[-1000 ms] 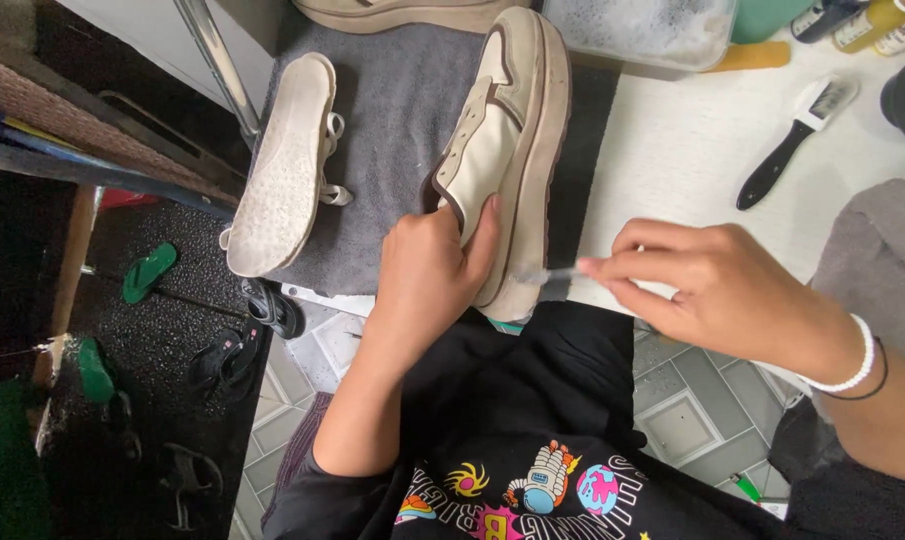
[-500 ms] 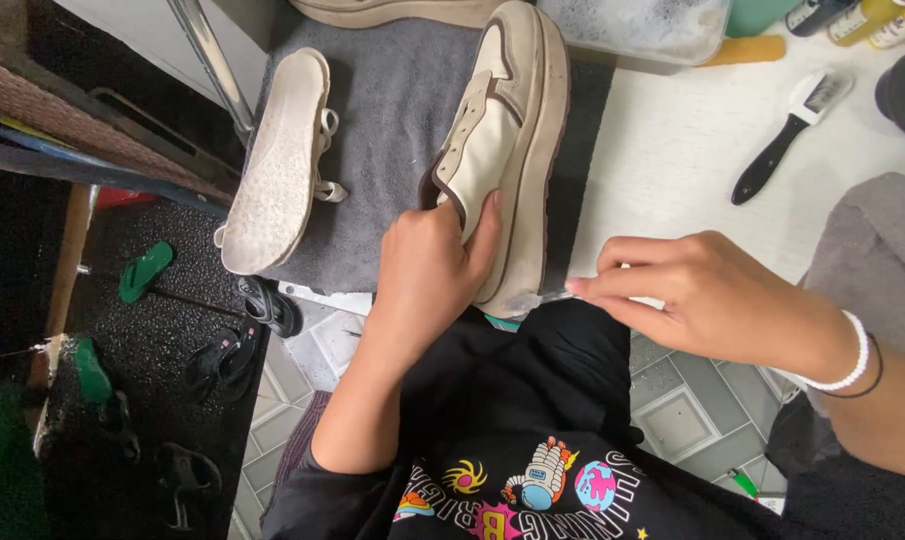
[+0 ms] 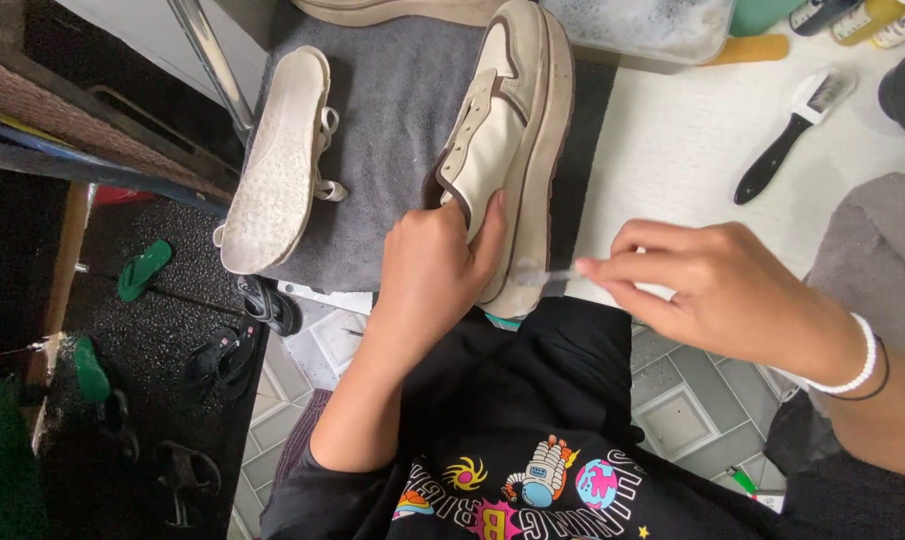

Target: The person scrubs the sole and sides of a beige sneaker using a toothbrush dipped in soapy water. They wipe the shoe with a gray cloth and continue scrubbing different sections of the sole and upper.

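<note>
Two bare hands at work, close to the body in a black top point(image 3: 533, 420) with bright space pictures on the front. Left hand point(image 3: 428, 270) wrapped tight around the heel end of a cream shoe point(image 3: 508, 150), thumb pressed on the shoe's side. Right hand point(image 3: 713, 285) just beside it, fingers pinched together on a thin, blurry tool point(image 3: 553, 275), too fuzzy to name. Tip of that tool right at the sole of the cream shoe, near the heel. White bead band and thin black band on the right wrist.

Cream shoe lying on its side on a grey towel point(image 3: 393, 120), thick sole with a brown edge turned to the right. Second shoe point(image 3: 273, 165) well apart on the left of the same towel, dotted sole facing up, straps hanging off.

Farther out on the white table point(image 3: 673, 150), a small brush with a black handle point(image 3: 788, 140). Clear tub of soapy water point(image 3: 653, 25) at the far edge, with a few bottles point(image 3: 873, 15) next to it. Down on the dark floor at the left, green flip-flops point(image 3: 143, 270) and black sandals point(image 3: 268, 305).
</note>
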